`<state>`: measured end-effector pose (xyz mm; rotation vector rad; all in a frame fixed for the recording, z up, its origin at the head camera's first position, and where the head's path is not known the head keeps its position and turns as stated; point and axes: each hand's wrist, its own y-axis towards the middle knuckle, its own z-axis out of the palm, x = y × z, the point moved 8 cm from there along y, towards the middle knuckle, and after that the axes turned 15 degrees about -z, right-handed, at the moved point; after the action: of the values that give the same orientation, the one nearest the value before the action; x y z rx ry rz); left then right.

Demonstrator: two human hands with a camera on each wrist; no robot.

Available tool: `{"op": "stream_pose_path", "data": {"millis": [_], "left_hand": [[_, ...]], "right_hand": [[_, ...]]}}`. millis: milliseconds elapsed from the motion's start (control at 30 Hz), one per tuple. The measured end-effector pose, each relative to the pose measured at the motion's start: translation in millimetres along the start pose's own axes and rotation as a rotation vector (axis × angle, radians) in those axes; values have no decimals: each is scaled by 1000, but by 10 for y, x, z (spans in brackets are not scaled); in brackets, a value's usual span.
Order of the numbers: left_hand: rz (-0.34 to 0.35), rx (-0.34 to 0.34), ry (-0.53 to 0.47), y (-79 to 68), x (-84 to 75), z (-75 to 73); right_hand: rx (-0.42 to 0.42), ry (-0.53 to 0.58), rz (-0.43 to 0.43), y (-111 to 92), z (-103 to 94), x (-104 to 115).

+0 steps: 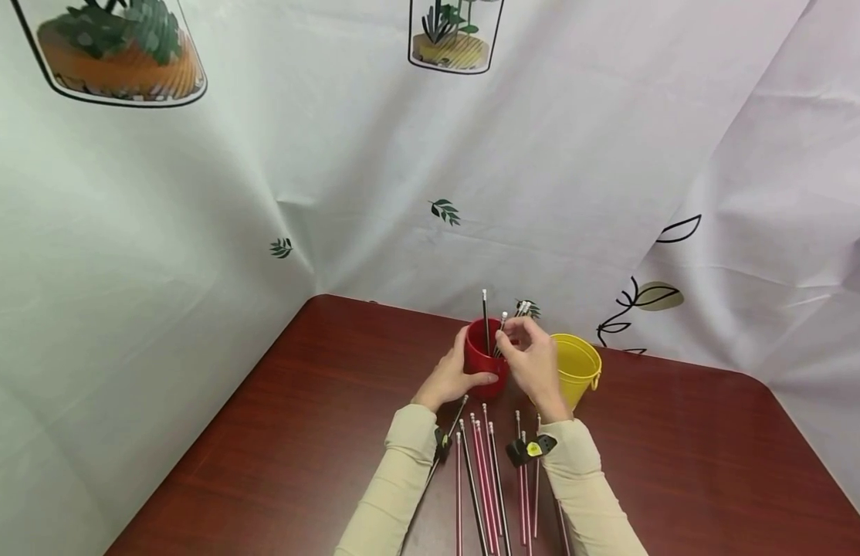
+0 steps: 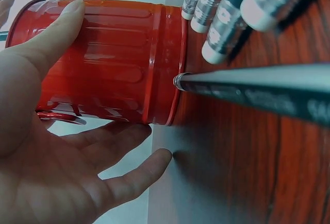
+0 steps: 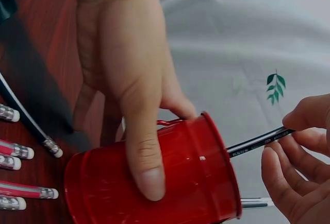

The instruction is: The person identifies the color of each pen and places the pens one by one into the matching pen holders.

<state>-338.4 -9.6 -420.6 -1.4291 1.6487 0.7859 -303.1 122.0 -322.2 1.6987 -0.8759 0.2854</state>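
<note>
Steadying red bucket (image 2: 118, 64) at far centre with left hand (image 1: 444, 380), curling fingers round its wall; pinching black pencil (image 3: 258, 142) at its mouth with right hand (image 1: 534, 363). Apparently filling bucket, next calling for lowering and releasing. Hiding bucket's depths; leaving exact number pinched unclear; partly covering yellow bucket (image 1: 576, 384), right; cropping loose pencils (image 3: 26, 189) at near edge.

The left hand (image 2: 54, 157) holds a red bucket (image 2: 113, 64), thumb on its side; 1 dark pencil (image 2: 247, 90) on the wooden table (image 2: 258, 167) points towards it
</note>
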Motion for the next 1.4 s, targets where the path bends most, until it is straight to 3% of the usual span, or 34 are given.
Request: {"op": "stream_pose_path", "data": {"millis": [800,1100,1267,1400], "left_hand": [[-15,-5,18,7,9,-1],[11,-1,-5,-5,-16,6],[15,-17,-11,-4,-13,-12],[5,-19,-3,9,5,-4]], "right_hand": [[26,-44,38,-144,33,-95],[-16,-58,68,-370,-98,-129],[60,-83,66,-461,-98,-148],[181,-105,75,-511,-46,-191]]}}
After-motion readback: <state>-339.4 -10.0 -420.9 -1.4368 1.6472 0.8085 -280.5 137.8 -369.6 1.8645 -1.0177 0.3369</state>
